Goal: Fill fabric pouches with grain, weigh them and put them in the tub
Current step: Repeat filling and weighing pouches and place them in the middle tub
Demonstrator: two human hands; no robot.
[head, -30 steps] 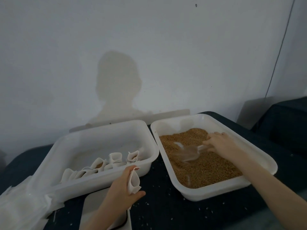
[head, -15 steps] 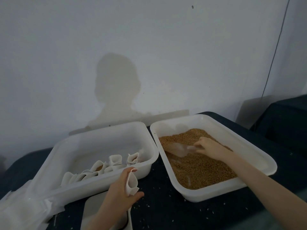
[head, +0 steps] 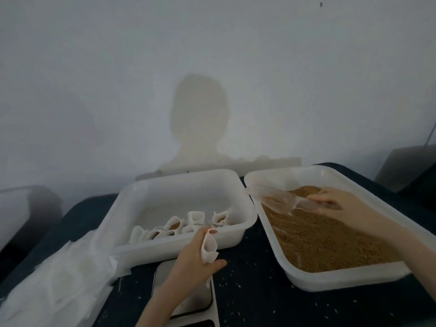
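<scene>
Since a second ago my right hand (head: 339,206) lifted the gripped scoop (head: 280,201) of grain from the tray; left hand (head: 195,253) pinches the limp pouch (head: 210,246) above the scale (head: 188,303), best held by its rim.

You face makeshift packing station, likely plain room, not kitchen or lab. Bare white wall (head: 212,55) close behind dark-covered desk (head: 254,291); white plastic tubs (head: 132,208), bulk grain (head: 318,239), small scale (head: 200,300), loose grains scattered on cloth.
</scene>
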